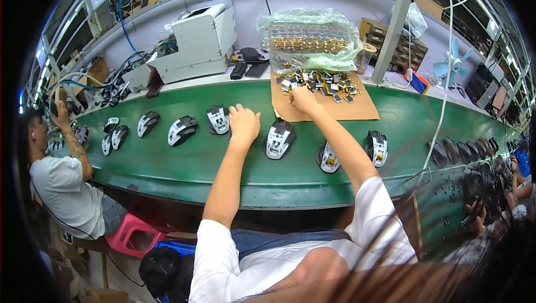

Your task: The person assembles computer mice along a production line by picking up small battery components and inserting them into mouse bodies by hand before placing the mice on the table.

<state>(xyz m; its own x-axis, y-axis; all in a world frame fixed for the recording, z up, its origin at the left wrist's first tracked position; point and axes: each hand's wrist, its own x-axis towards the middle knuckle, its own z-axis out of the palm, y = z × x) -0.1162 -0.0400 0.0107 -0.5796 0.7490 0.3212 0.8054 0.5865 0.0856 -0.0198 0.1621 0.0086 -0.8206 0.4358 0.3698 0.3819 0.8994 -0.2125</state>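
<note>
My left hand [244, 124] is on the green conveyor belt, right beside a grey-and-black computer mouse [218, 120] with an open top shell. Its fingers are apart, and the fingertips come close to the mouse's right side; whether they touch it I cannot tell. My right hand [304, 101] reaches to the near left edge of a pile of small silver-and-black battery packs [324, 84] with yellow tape. Its fingers are closed together there, and what they pinch is hidden. Between my arms lies another open mouse [280, 140]. The pile rests on a cardboard sheet [357, 110].
More mice [183, 130] lie leftward along the belt [234, 163]; two with yellow-taped packs inside [329, 158] sit by my right forearm. Behind stand a bubble-wrapped stack [310, 37], a white machine [198, 40], a metal post [395, 29] and a fan [451, 64]. A co-worker [67, 180] sits left.
</note>
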